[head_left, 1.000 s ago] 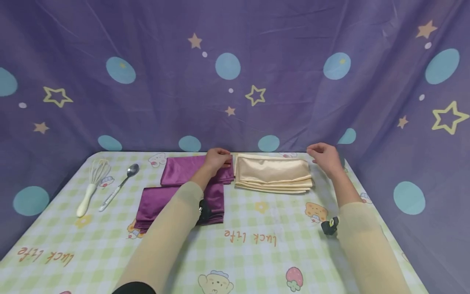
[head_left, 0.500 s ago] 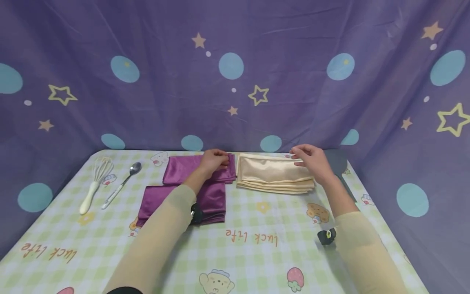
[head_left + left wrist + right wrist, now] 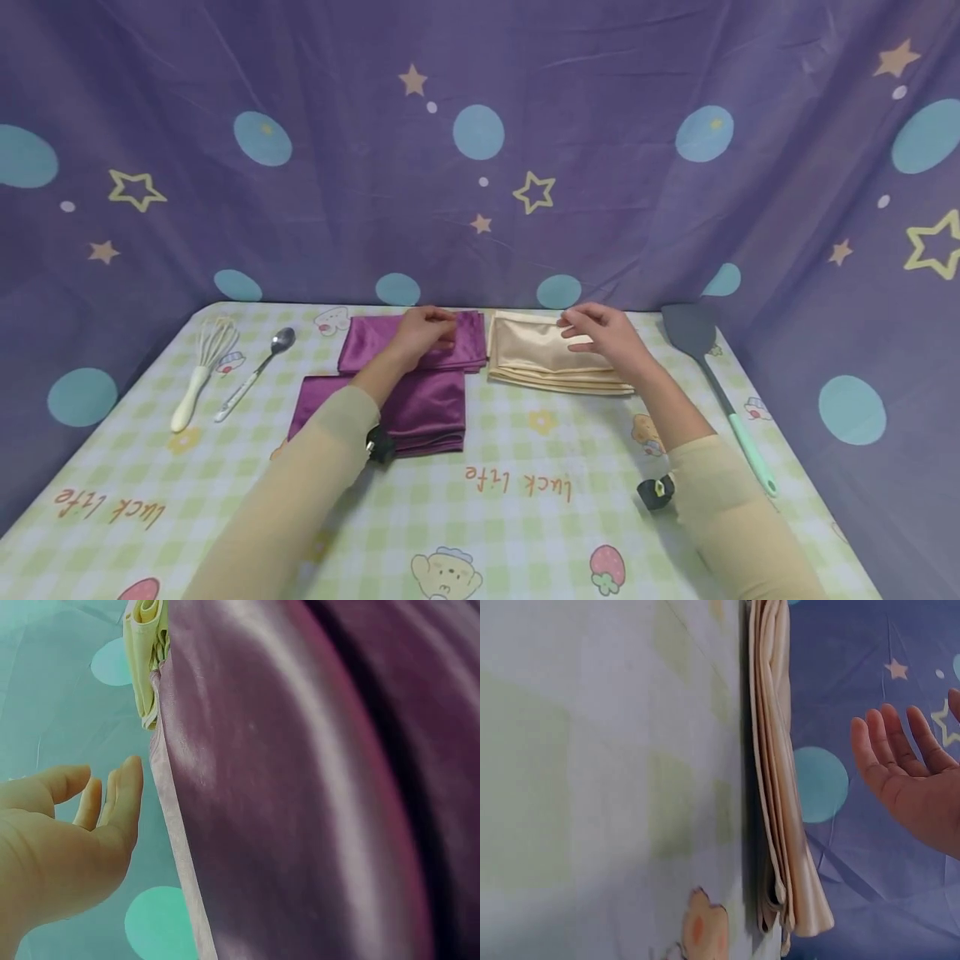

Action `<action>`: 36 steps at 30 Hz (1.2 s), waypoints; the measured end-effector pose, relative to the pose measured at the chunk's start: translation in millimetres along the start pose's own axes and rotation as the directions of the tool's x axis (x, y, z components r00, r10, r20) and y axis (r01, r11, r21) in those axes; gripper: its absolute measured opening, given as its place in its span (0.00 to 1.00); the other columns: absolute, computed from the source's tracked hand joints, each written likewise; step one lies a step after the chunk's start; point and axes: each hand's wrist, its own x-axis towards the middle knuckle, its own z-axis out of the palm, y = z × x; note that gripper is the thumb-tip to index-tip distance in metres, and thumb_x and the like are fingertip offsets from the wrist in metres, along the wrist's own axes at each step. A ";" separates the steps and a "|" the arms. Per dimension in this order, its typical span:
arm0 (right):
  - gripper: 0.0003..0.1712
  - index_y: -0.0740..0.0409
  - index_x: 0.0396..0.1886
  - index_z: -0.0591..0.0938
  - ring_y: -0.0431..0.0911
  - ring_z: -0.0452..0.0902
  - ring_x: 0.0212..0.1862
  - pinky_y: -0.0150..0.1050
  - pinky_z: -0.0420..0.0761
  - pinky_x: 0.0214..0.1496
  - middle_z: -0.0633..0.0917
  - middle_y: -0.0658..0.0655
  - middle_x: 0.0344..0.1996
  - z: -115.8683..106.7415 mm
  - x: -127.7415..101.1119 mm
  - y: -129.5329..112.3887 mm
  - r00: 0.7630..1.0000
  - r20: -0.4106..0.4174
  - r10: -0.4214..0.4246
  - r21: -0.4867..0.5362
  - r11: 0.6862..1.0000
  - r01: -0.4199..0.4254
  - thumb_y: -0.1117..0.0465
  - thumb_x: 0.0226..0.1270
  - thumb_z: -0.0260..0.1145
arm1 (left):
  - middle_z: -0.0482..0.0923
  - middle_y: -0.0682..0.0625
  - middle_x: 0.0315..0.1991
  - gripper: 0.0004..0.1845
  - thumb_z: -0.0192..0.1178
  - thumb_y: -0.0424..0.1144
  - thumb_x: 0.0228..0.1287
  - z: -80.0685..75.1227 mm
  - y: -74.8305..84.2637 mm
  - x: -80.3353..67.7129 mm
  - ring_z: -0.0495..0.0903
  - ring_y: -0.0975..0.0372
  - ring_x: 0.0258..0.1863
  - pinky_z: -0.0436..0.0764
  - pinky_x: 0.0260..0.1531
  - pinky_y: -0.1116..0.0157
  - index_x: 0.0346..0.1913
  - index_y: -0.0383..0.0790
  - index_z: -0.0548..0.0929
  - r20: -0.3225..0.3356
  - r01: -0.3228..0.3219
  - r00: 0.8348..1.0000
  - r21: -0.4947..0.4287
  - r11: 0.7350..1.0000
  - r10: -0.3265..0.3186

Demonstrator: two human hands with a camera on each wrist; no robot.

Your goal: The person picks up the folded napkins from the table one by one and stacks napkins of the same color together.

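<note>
**Both hands over the folded cloths**

My left hand [image 3: 423, 332] lies open, fingers relaxed, on the far purple cloth [image 3: 457, 346], which sits at the back of the bench [image 3: 510, 517]. My right hand [image 3: 600, 333] hovers open, fingers spread, over the cream cloth stack [image 3: 525, 362] just beside it. A second purple cloth [image 3: 427, 408] lies nearer me.

whisk [image 3: 197, 365] and spoon [image 3: 258, 372] left – folded cloths [image 3: 480, 354] centre, spatula [image 3: 712, 379] right
</note>
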 end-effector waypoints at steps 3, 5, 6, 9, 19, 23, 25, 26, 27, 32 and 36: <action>0.28 0.68 0.60 0.77 0.62 0.76 0.59 0.52 0.83 0.56 0.78 0.71 0.58 6.4 -0.5 1.7 1.000 0.016 0.008 -0.006 1.000 -0.008 0.48 0.77 0.62 | 0.76 0.27 0.55 0.19 0.58 0.28 0.71 -3.0 -0.4 -5.2 0.79 0.38 0.52 0.85 0.49 0.54 0.59 0.19 0.75 0.011 -0.013 1.000 0.004 1.000 0.013; 0.28 0.69 0.60 0.77 0.63 0.76 0.59 0.53 0.83 0.56 0.78 0.71 0.59 11.0 -0.7 2.2 1.000 0.027 0.011 -0.001 1.000 -0.011 0.48 0.77 0.61 | 0.77 0.28 0.53 0.18 0.58 0.28 0.71 -4.9 -0.8 -8.7 0.80 0.38 0.51 0.86 0.48 0.55 0.58 0.19 0.75 0.015 -0.022 1.000 0.006 1.000 0.022; 0.28 0.69 0.60 0.77 0.64 0.76 0.60 0.53 0.83 0.57 0.78 0.71 0.59 13.2 -0.3 2.8 0.999 0.034 0.012 0.000 1.000 -0.012 0.48 0.77 0.61 | 0.78 0.28 0.52 0.17 0.59 0.28 0.71 -5.9 -0.7 -10.8 0.80 0.38 0.51 0.86 0.48 0.55 0.58 0.19 0.76 0.017 -0.027 0.999 0.009 1.000 0.027; 0.28 0.70 0.60 0.77 0.64 0.76 0.60 0.56 0.82 0.57 0.79 0.70 0.58 20.7 1.6 4.2 0.998 0.055 0.015 0.007 1.000 -0.015 0.49 0.77 0.62 | 0.78 0.27 0.51 0.16 0.59 0.27 0.70 -9.5 -0.8 -15.9 0.81 0.39 0.50 0.85 0.49 0.54 0.56 0.20 0.76 0.017 -0.030 0.999 -0.004 1.000 0.030; 0.32 0.72 0.63 0.74 0.61 0.78 0.58 0.54 0.82 0.57 0.81 0.68 0.56 48.4 6.4 8.1 0.993 0.110 0.053 0.035 0.998 -0.057 0.48 0.77 0.62 | 0.77 0.26 0.53 0.18 0.58 0.26 0.71 -22.0 -2.6 -31.2 0.83 0.43 0.47 0.85 0.50 0.53 0.58 0.17 0.74 0.026 -0.023 0.999 -0.008 1.000 0.023; 0.30 0.73 0.64 0.73 0.62 0.77 0.58 0.54 0.82 0.57 0.81 0.69 0.55 58.5 7.3 11.2 0.988 0.143 0.052 0.065 0.996 -0.062 0.51 0.78 0.62 | 0.79 0.29 0.51 0.18 0.59 0.26 0.70 -30.4 -6.6 -36.5 0.83 0.43 0.48 0.85 0.50 0.53 0.58 0.17 0.74 0.025 -0.027 0.999 0.015 1.000 0.027; 0.30 0.73 0.64 0.73 0.62 0.78 0.57 0.54 0.82 0.57 0.80 0.69 0.54 63.1 8.1 12.5 0.987 0.153 0.052 0.073 0.995 -0.064 0.52 0.78 0.61 | 0.79 0.30 0.51 0.18 0.59 0.26 0.70 -34.7 -8.0 -39.6 0.82 0.42 0.49 0.85 0.50 0.53 0.58 0.17 0.75 0.025 -0.021 0.999 0.020 1.000 0.020; 0.30 0.73 0.64 0.73 0.62 0.78 0.57 0.55 0.82 0.57 0.80 0.70 0.54 65.3 8.4 12.5 0.986 0.157 0.052 0.076 0.995 -0.064 0.52 0.78 0.61 | 0.79 0.30 0.51 0.18 0.59 0.26 0.70 -36.8 -8.6 -41.0 0.82 0.41 0.50 0.84 0.51 0.53 0.58 0.17 0.74 0.027 -0.017 1.000 0.015 1.000 0.017; 0.30 0.73 0.64 0.73 0.62 0.78 0.56 0.55 0.82 0.57 0.80 0.70 0.54 67.3 8.8 12.5 0.986 0.159 0.053 0.076 0.995 -0.066 0.52 0.78 0.61 | 0.78 0.29 0.52 0.18 0.59 0.26 0.70 -38.9 -8.8 -42.7 0.81 0.40 0.51 0.84 0.51 0.53 0.58 0.17 0.74 0.028 -0.016 0.999 0.013 1.000 0.016; 0.29 0.72 0.64 0.74 0.61 0.80 0.56 0.55 0.82 0.57 0.81 0.70 0.54 76.7 11.3 12.2 0.985 0.165 0.043 0.052 0.997 -0.053 0.52 0.78 0.61 | 0.74 0.24 0.57 0.19 0.58 0.27 0.71 -49.4 -8.0 -51.2 0.81 0.39 0.52 0.83 0.53 0.51 0.59 0.16 0.73 0.036 -0.041 0.999 0.006 0.999 0.041; 0.26 0.72 0.62 0.75 0.62 0.80 0.56 0.55 0.82 0.57 0.82 0.70 0.53 84.5 12.2 13.3 0.985 0.167 0.049 0.071 0.996 -0.062 0.54 0.78 0.61 | 0.74 0.24 0.56 0.19 0.57 0.26 0.72 -59.4 -8.5 -56.5 0.82 0.44 0.50 0.82 0.54 0.49 0.59 0.14 0.72 0.043 -0.073 0.996 0.019 0.997 0.072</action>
